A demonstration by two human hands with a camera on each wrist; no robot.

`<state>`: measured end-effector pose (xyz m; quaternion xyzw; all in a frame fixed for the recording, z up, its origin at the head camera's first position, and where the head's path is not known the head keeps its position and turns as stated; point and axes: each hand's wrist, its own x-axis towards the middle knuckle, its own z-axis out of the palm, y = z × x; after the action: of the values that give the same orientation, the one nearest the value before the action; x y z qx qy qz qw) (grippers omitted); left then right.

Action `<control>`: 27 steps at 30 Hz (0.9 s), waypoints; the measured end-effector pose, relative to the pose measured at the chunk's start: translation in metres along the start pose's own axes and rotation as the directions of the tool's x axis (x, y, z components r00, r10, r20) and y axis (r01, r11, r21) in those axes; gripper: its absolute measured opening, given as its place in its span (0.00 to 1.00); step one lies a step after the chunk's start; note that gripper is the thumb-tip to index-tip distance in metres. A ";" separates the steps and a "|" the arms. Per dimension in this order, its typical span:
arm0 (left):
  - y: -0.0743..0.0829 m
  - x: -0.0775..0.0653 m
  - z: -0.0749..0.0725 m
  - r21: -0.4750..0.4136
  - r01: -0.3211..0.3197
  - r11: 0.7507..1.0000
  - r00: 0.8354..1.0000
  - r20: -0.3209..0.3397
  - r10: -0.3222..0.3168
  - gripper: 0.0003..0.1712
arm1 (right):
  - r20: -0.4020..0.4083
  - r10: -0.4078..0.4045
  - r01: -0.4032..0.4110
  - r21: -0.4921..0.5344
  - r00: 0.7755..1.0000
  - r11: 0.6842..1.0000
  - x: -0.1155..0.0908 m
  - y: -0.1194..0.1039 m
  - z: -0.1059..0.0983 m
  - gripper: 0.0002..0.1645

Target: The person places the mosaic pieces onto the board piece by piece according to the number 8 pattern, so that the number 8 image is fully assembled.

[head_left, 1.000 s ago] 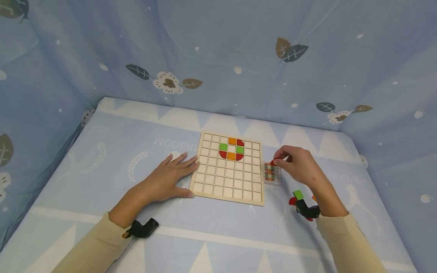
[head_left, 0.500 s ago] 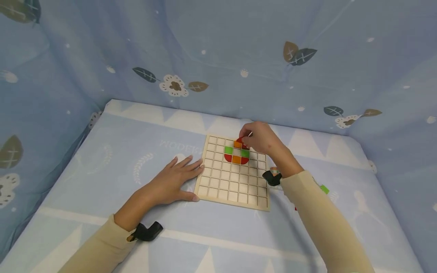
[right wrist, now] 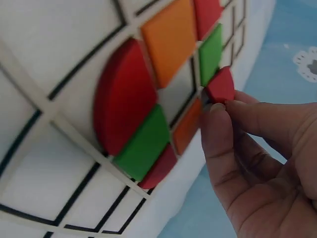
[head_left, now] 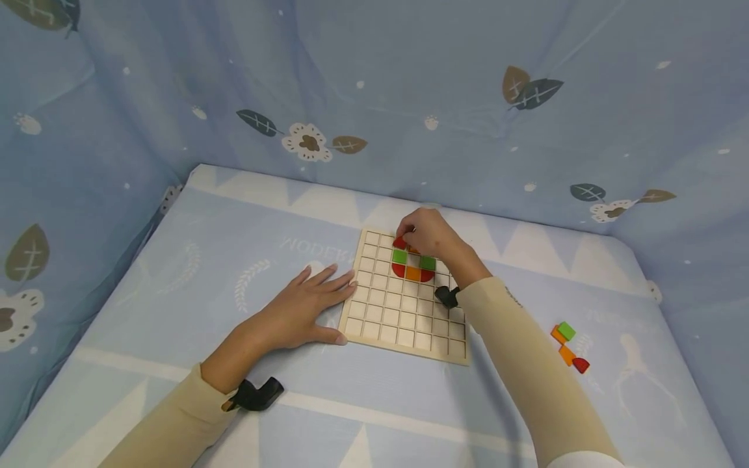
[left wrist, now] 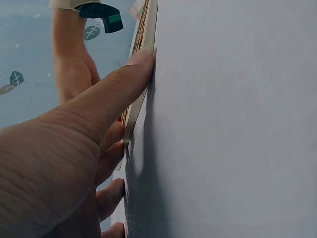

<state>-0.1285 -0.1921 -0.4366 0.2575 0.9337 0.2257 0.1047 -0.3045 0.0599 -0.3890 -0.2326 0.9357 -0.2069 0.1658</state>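
Note:
My right hand [head_left: 430, 233] pinches a red quarter-round tile [right wrist: 221, 85] between thumb and fingertips, over the far-left corner of a ring of tiles on the wooden grid board [head_left: 389, 317]. In the right wrist view the tile sits tilted beside a green tile [right wrist: 211, 53] and an orange tile [right wrist: 187, 126]. Other red quarter-round tiles [right wrist: 126, 96] lie flat in corner cells around one bare cell. My left hand [head_left: 295, 311] lies with fingers spread, its fingertips and thumb [left wrist: 121, 79] touching the board's left edge.
Loose tiles lie right of the board: a green one [head_left: 566, 331], orange ones [head_left: 566, 355] and a red one [head_left: 581, 365]. My right forearm [head_left: 526, 364] crosses over the board's right side. A blue patterned curtain [head_left: 374, 97] rises behind the table.
My right hand has moved left from beside the pattern card to the ring's far-left corner, carrying the red tile. The card is now hidden from the head view. My left hand has stayed on the board.

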 end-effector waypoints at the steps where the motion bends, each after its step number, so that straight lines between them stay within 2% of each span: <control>1: 0.000 0.000 0.000 0.001 0.000 1.000 1.000 0.000 0.000 0.56 | 0.001 -0.001 0.001 -0.014 1.000 1.000 0.000 0.000 0.001 0.13; 7: 0.000 0.000 0.001 0.005 0.001 1.000 1.000 0.001 -0.001 0.56 | 0.008 -0.043 0.043 -0.119 0.999 0.992 -0.001 0.000 0.008 0.12; 16: 0.001 0.002 0.002 0.011 0.015 1.000 1.000 0.005 -0.015 0.57 | -0.021 -0.065 0.061 -0.184 0.998 0.981 -0.013 0.002 0.012 0.08; 22: 0.002 0.003 0.002 0.022 0.009 1.000 1.000 0.001 -0.009 0.57 | -0.117 -0.115 0.100 -0.132 0.986 0.986 -0.046 0.013 0.009 0.09; 27: 0.000 0.002 0.003 0.028 0.009 1.000 1.000 0.000 -0.009 0.56 | -0.099 -0.136 0.134 -0.018 0.986 0.991 -0.086 0.027 -0.007 0.14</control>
<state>-0.1290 -0.1900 -0.4396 0.2548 0.9379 0.2119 0.1023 -0.2453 0.1270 -0.3768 -0.2858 0.9261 -0.2236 0.1031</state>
